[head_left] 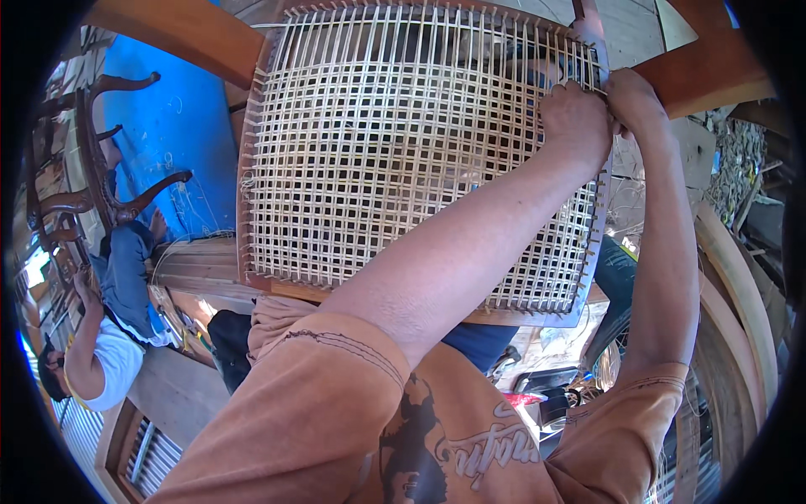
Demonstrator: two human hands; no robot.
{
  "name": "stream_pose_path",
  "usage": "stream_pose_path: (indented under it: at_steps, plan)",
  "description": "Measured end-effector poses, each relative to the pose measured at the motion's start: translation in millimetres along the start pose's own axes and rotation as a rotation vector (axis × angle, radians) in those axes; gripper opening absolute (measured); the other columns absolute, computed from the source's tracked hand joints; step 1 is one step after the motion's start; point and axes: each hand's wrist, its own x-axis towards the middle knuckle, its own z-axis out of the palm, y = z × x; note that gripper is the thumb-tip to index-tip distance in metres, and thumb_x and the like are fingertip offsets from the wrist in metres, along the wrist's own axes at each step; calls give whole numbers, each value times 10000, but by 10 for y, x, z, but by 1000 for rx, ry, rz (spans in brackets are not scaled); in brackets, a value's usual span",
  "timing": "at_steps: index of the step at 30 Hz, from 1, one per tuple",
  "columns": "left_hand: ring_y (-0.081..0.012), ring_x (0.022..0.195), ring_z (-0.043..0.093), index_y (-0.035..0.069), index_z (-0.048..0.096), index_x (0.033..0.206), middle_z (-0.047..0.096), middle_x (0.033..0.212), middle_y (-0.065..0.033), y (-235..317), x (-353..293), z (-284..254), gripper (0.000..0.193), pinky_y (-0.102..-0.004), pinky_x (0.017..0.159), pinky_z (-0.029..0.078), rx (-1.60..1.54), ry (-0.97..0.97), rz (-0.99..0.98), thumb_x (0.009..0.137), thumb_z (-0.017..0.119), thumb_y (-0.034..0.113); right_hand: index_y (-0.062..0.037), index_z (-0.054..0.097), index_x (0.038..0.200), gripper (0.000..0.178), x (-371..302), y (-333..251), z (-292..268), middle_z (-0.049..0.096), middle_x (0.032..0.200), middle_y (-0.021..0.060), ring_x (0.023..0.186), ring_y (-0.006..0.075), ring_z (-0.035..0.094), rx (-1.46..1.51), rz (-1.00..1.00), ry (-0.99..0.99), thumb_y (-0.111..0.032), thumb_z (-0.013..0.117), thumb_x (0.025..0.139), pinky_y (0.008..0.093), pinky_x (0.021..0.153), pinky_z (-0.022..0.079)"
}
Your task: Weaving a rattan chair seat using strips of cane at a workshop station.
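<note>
A wooden seat frame (245,193) lies in front of me, strung with an open grid of pale cane strips (369,160). Small pegs stick up along its edges. Toward the far side the crosswise strips thin out, leaving mostly lengthwise ones. My left arm reaches across the weave, and my left hand (576,122) is closed at the far right edge. Just beside it, at the outer side of that edge, my right hand (635,97) is closed too, its fingers curled toward the frame. Whatever either hand pinches is hidden behind the fingers.
Brown wooden legs (180,38) slant outward from the frame's far corners. A blue panel (172,168) stands at the left, near dark carved furniture (92,160). Another person in a white shirt (113,365) sits at far left. Curved wooden pieces (739,286) rise at the right.
</note>
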Motion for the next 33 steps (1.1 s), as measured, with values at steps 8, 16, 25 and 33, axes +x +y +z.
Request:
stream_pose_path:
  at_steps: [8,16,25,33]
  plan:
    - [-257,995,548,76,666,946,563,1013,-122,-54,85,-12,247,-361,797,448,83,-101,49,789,601,256,67,596,830,172,120,50,82,623,654,207,530,298,629,-200,8,39,-51,471,840,394,479,506]
    - [-313,935,618,7,654,961,620,1011,-197,-153,474,-208,264,-398,787,499,67,-135,64,797,513,158,31,614,957,222,-19,-34,95,610,986,250,966,366,592,-299,-104,185,-86,485,820,425,793,497]
    - [-265,943,631,31,660,990,649,1007,-151,-224,623,-290,274,-347,782,502,131,-269,155,813,506,172,-12,618,1008,246,-178,-430,-395,623,1021,196,942,331,613,-559,-165,155,-101,540,792,431,763,494]
    - [-305,816,642,-5,617,949,627,928,-184,-865,260,-1116,211,-443,702,514,294,-8,123,786,539,103,-95,387,1335,649,-30,-958,-700,606,1123,164,1086,304,560,-488,19,207,-416,576,804,430,925,416]
